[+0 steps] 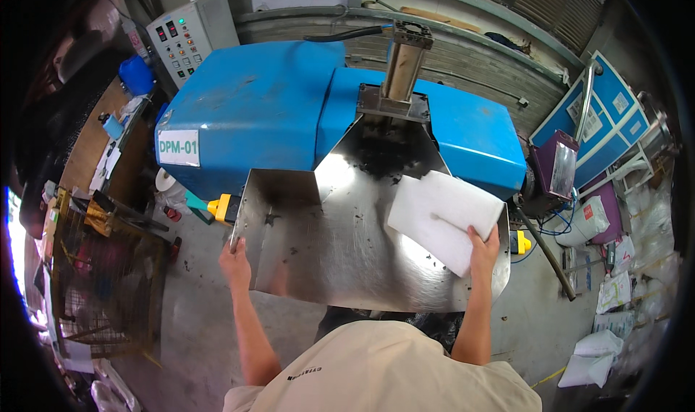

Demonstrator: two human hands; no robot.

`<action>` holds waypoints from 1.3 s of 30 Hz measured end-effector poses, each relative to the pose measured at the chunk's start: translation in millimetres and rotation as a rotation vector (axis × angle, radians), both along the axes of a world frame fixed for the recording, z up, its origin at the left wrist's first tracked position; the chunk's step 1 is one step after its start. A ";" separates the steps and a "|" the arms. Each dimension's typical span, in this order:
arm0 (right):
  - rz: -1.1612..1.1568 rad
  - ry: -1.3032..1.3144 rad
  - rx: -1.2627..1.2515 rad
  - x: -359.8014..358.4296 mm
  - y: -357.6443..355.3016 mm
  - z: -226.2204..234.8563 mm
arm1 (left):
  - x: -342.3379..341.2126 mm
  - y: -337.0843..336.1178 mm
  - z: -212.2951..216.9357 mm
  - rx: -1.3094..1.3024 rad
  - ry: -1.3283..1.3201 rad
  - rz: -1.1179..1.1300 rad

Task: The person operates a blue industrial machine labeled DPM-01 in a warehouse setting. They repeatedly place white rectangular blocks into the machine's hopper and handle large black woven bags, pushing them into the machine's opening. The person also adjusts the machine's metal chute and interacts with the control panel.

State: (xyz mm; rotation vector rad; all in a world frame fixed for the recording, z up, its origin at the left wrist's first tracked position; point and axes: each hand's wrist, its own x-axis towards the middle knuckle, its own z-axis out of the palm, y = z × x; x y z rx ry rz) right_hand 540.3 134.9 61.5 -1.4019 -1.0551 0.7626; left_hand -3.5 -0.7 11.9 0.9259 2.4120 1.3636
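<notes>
A wide stainless steel feed tray (326, 245) lies in front of me, sloping up to a dark opening below a metal cylinder (400, 68). My left hand (236, 266) is closed round the tray's left edge. In my right hand (483, 251) is a white foam sheet (445, 220), gripped at its lower right side, thumb on top. The sheet looks folded or slit, with a short dark line near its middle. It tilts over the right part of the tray; whether it touches the metal I cannot tell. Small black scraps are scattered over the tray.
Blue machine housings (253, 94) flank the cylinder. A grey control box (194, 39) with buttons stands at the far left. Yellow switches (223, 208) sit beside the tray. A metal bar (546, 256) slants down at the right, near a white bucket (585, 220). A wire cage (105, 289) stands left.
</notes>
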 end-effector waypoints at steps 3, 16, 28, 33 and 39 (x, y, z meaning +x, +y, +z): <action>-0.018 0.058 0.000 12.7 -23.8 11.8 | -3.5 -1.2 -8.0 0.065 -0.001 0.005; 0.201 -0.823 0.310 -34.3 -30.7 47.2 | -5.2 0.9 -1.3 -0.012 0.062 0.032; 0.613 -1.423 0.631 -124.4 100.5 -31.2 | -7.7 -1.2 -7.7 -0.034 0.102 0.037; 0.474 -1.213 0.529 -148.3 149.7 -26.2 | -2.8 -0.4 2.0 -0.014 0.079 0.019; 0.331 -0.997 0.474 -120.5 76.7 11.9 | -2.9 -4.4 -7.3 0.068 0.026 0.018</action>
